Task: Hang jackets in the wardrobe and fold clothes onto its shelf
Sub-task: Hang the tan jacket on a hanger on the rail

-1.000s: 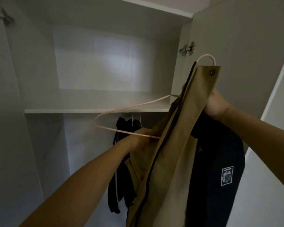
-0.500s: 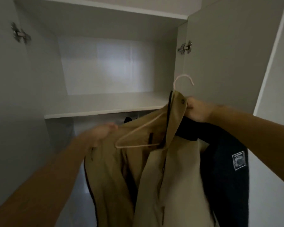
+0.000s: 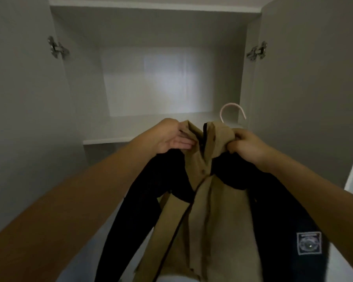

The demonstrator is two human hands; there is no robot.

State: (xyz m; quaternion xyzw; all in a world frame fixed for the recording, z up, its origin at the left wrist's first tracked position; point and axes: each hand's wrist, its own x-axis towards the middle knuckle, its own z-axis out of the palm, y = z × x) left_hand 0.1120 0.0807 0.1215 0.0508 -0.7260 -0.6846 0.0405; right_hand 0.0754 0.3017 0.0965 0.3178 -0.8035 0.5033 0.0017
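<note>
Head view: since half a second ago the pink hanger (image 3: 231, 110) has been worked fully inside the tan jacket (image 3: 208, 200), so that only its curved hook is seen above the collar, where earlier its triangular frame was exposed. The jacket is now held squarely in front of the wardrobe shelf (image 3: 114, 140), below eye level. The right hand (image 3: 248, 144) is clenched on the bunched collar beneath the hook; the left hand (image 3: 169, 137) is laid with relaxed, straight fingers against the other collar edge. Loading is judged nearly done, with hanging on the rail still to follow. The body fabric is matte and woven-looking, the dark sleeves (image 3: 143, 210) are limp, and a square patch (image 3: 309, 243) is stitched on one.
</note>
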